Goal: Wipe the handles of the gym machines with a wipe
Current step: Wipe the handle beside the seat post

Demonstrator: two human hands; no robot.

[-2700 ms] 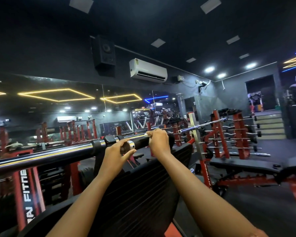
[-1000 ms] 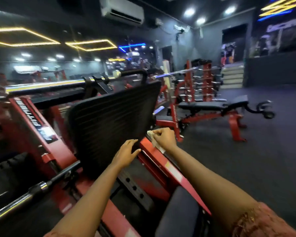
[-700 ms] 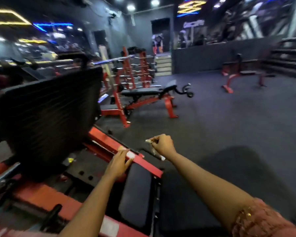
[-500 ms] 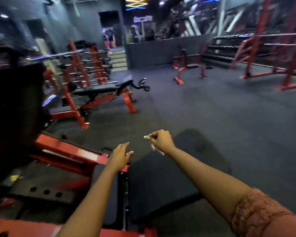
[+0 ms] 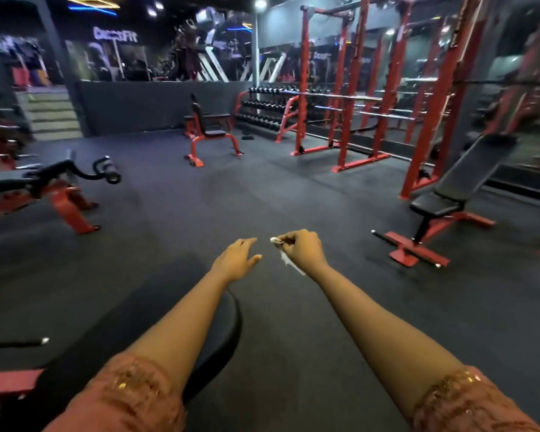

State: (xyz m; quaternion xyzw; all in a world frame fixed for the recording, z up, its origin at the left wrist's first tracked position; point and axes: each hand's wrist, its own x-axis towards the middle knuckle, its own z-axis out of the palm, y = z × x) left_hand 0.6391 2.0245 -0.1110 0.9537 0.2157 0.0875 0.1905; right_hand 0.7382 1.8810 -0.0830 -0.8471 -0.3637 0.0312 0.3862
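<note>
pinching wipe [image 5: 286, 258] in right hand [image 5: 303, 249], seemingly crumpled; left hand [image 5: 236, 260] loose, outstretched.

Right hand [image 5: 301, 249] pinching wipe [image 5: 289, 260] (white, crumpled), left hand [image 5: 236, 260] relaxed, dark gym floor [image 5: 200, 207]

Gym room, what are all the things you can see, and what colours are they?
wipe: one, white, pinched in the right hand
incline bench: one, black pad on red frame, right side
flat bench: one, black and red, left edge
seat bench: one, black and red, far middle
dumbbell rack: one, black weights, back middle
squat racks: at least two, red, back right
stairs: one flight, grey, far left
round pad: one, black, under the left forearm
left hand: one, empty, fingers relaxed, centre
right hand: one, fingers curled, beside the left hand
</note>
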